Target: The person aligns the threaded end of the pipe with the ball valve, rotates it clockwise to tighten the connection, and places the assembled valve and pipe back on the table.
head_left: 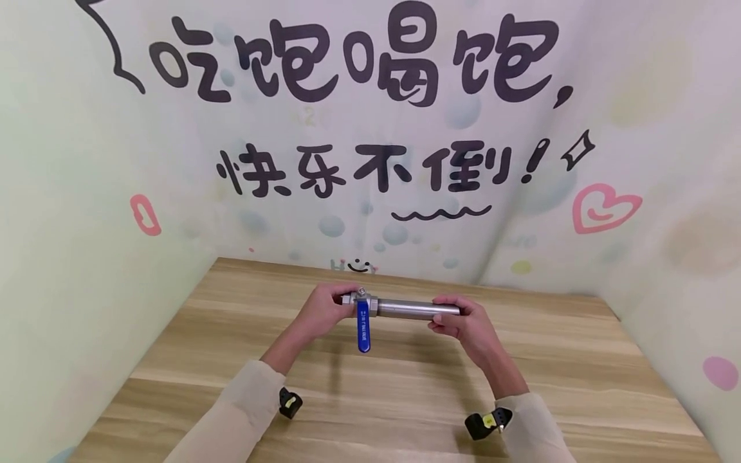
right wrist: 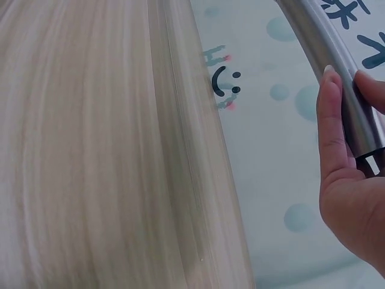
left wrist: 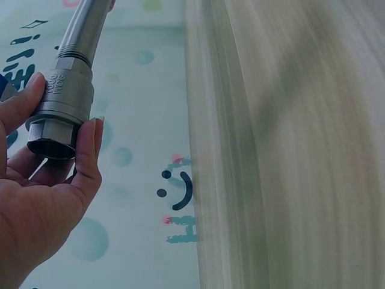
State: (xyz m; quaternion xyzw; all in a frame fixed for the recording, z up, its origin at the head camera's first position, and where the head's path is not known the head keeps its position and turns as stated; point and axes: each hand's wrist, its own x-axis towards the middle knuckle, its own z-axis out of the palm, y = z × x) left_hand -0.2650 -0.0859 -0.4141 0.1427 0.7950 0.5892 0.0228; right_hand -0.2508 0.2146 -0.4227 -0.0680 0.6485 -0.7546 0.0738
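Observation:
A steel ball valve (head_left: 360,302) with a blue lever handle (head_left: 363,331) hanging down is joined to a steel pipe (head_left: 413,308) that runs to the right. I hold the assembly level above the wooden table (head_left: 405,386). My left hand (head_left: 327,308) grips the valve's hexagonal end (left wrist: 57,120) between thumb and fingers. My right hand (head_left: 463,321) grips the pipe's far end (right wrist: 343,78), with its fingers along the tube.
The table sits in a corner of pale walls with black lettering (head_left: 359,58), a pink heart (head_left: 604,206) and a small smiley (head_left: 360,263). Wall meets table edge just behind the hands. A black camera strap shows on each wrist (head_left: 289,403), (head_left: 486,424).

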